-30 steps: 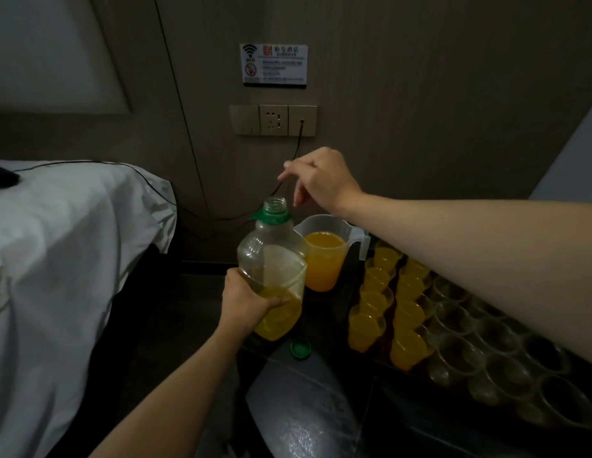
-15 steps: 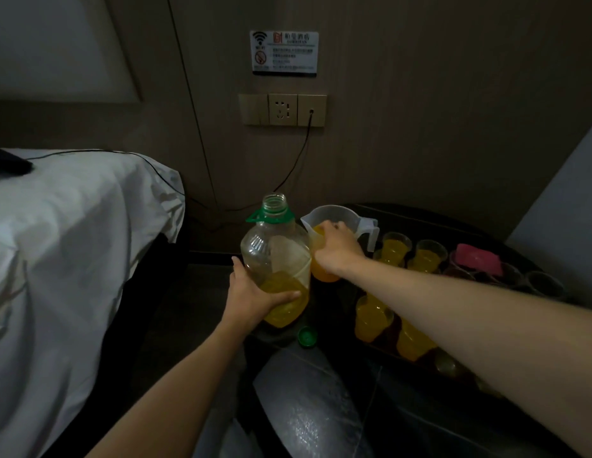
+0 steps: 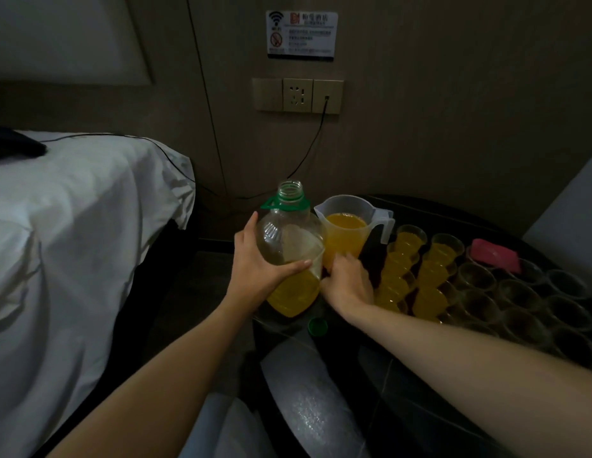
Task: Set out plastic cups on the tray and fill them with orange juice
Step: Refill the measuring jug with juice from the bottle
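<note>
Wrapped round the uncapped juice bottle (image 3: 289, 236), the left hand (image 3: 261, 271) held it upright beside the jug (image 3: 346, 238). The right hand (image 3: 349, 284) sat low between them, its grasp unclear; filled cups (image 3: 403, 262) stood just beyond.

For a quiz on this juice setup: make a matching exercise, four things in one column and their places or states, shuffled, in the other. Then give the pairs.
Things:
1. bottle
2. green cap
3. measuring jug
4. pink object

Places or states:
A. lies on the dark table, in front of the bottle's base
B. gripped by the left hand
C. far right, by the empty cups
D. stands just beyond the right hand, holding juice

Pairs: 1-B, 2-A, 3-D, 4-C.
</note>
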{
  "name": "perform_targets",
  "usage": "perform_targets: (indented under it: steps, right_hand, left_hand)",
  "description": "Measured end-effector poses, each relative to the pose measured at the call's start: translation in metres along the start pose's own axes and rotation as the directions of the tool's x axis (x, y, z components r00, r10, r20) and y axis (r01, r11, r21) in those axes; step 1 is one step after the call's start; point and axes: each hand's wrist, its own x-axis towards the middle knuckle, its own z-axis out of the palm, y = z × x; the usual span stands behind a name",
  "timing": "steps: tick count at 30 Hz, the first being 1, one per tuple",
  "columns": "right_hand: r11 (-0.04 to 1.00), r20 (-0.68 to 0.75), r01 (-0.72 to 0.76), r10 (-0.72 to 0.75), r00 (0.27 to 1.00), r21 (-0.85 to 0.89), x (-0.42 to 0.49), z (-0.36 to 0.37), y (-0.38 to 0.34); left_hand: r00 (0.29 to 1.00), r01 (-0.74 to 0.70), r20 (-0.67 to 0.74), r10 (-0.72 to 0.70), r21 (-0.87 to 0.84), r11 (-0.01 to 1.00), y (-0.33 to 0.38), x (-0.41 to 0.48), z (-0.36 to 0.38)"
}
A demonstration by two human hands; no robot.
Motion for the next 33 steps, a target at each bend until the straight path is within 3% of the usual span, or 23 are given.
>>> perform_targets:
  steps: [6, 11, 16, 25, 30, 33]
  right_hand:
    - [0.997, 0.232, 0.07, -0.062, 0.971, -0.025, -0.011, 0.039, 0.007]
    - [0.997, 0.275, 0.061, -0.046, 0.961, -0.048, -0.011, 0.058, 0.008]
    - [0.992, 0.334, 0.008, 0.035, 0.942, -0.128, -0.01, 0.062, 0.014]
    - [0.988, 0.284, -0.007, 0.052, 0.957, -0.155, -0.013, 0.061, 0.015]
    - [0.999, 0.229, -0.024, 0.034, 0.973, -0.047, -0.004, 0.029, 0.003]
    - [0.994, 0.162, -0.008, 0.025, 0.986, -0.105, 0.006, -0.004, -0.01]
  left_hand:
    - [0.993, -0.062, -0.103, 0.064, 0.02, 0.998, 0.011, 0.011, 0.001]
    - [0.985, -0.1, -0.136, 0.107, 0.059, 0.993, 0.003, 0.02, 0.008]
    - [0.99, -0.079, -0.122, 0.068, -0.088, 0.993, -0.004, 0.021, 0.019]
    - [0.99, -0.054, -0.135, 0.029, -0.181, 0.982, -0.006, 0.02, 0.027]
    - [0.989, -0.058, -0.147, 0.029, -0.197, 0.979, -0.008, 0.019, 0.028]
    - [0.987, -0.072, -0.154, 0.042, -0.195, 0.978, -0.009, 0.02, 0.027]
